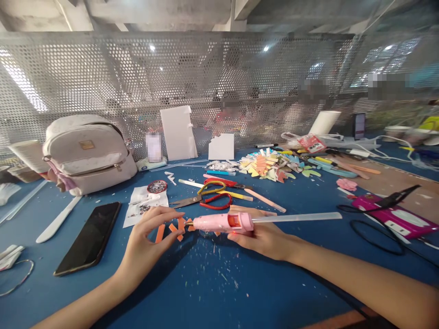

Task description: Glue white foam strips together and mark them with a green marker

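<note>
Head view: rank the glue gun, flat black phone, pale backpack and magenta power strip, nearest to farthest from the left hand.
1. Glue gun: just right.
2. Black phone: left.
3. Pale backpack: left, behind the phone.
4. Power strip: far right.

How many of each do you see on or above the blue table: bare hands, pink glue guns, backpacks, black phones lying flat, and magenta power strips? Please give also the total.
Left hand and right hand: 2
Pink glue gun: 1
Backpack: 1
Flat black phone: 1
Magenta power strip: 1
Total: 6
</note>
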A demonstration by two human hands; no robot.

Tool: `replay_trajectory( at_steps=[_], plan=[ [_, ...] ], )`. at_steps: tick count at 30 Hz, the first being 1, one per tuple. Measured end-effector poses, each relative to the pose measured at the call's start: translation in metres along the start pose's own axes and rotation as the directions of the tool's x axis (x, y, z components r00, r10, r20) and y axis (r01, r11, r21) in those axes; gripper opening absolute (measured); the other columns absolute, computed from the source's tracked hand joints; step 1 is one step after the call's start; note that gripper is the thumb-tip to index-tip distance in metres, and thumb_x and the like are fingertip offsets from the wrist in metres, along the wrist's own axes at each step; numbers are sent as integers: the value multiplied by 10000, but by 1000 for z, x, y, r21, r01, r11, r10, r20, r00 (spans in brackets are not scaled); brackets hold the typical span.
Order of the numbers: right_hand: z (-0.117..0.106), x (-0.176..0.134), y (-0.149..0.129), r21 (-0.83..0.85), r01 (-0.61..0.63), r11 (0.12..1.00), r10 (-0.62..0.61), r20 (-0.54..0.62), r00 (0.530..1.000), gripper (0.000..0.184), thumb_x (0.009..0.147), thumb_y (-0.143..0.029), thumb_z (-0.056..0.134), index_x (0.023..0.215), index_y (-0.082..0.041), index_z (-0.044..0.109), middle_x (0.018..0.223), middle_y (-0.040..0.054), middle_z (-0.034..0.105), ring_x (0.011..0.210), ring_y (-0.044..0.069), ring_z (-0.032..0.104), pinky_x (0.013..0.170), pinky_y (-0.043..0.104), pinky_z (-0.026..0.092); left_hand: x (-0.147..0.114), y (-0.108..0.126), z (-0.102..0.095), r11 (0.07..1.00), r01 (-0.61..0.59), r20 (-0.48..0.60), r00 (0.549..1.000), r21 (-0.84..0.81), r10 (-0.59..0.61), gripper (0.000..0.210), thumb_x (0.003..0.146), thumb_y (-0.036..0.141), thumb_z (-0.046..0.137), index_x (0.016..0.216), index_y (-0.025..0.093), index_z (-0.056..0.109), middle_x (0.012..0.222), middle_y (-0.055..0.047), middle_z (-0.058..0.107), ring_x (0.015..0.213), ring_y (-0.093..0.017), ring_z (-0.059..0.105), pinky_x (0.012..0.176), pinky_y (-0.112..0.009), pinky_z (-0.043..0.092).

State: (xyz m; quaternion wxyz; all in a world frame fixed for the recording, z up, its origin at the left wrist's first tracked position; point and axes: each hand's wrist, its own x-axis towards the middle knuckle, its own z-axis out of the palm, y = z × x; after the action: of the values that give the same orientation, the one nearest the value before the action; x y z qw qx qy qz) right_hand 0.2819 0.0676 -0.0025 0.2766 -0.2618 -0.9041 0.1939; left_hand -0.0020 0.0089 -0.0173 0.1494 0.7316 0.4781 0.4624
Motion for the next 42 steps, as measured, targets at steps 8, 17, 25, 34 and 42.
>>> replay_trajectory(
  at_steps=[8,17,25,34,42],
  plan=[
    [-1,-1,-1,36,-73,997,72,34,997,356,954,-505,490,813,-204,620,809,39,631,818,202,609,790,323,518,0,1,1,1000,-7,0,1000,-2,7,259,879,240,673,1089,391,680,1023,49,667,1001,-140,601,874,-257,428],
    [1,-6,-1,43,-136,990,135,19,991,362,946,-511,501,835,-203,657,854,45,672,820,205,633,770,319,535,0,0,0,1000,-12,-15,1000,-5,12,242,876,241,675,1086,359,691,1016,27,672,982,-154,614,865,-271,450],
    [5,-5,4,245,-142,959,148,-6,989,306,933,-455,522,990,-212,700,889,42,709,822,201,663,746,308,543,2,2,1,1000,-4,-27,1000,2,4,206,871,257,675,1061,328,708,1002,4,672,965,-168,628,840,-277,476],
    [2,-3,-1,163,-89,983,95,-31,995,305,928,-451,524,957,-199,694,914,58,683,862,211,643,800,330,524,0,2,1,999,-27,-28,999,29,28,223,880,242,669,1076,344,693,998,22,664,950,-140,624,840,-243,467],
    [1,-3,-3,52,-98,994,97,25,995,348,949,-486,489,801,-206,632,809,40,631,787,198,592,759,335,512,1,4,0,988,-118,-17,993,103,120,231,888,229,663,1092,336,678,983,21,666,933,-160,615,829,-279,448]
  ],
)
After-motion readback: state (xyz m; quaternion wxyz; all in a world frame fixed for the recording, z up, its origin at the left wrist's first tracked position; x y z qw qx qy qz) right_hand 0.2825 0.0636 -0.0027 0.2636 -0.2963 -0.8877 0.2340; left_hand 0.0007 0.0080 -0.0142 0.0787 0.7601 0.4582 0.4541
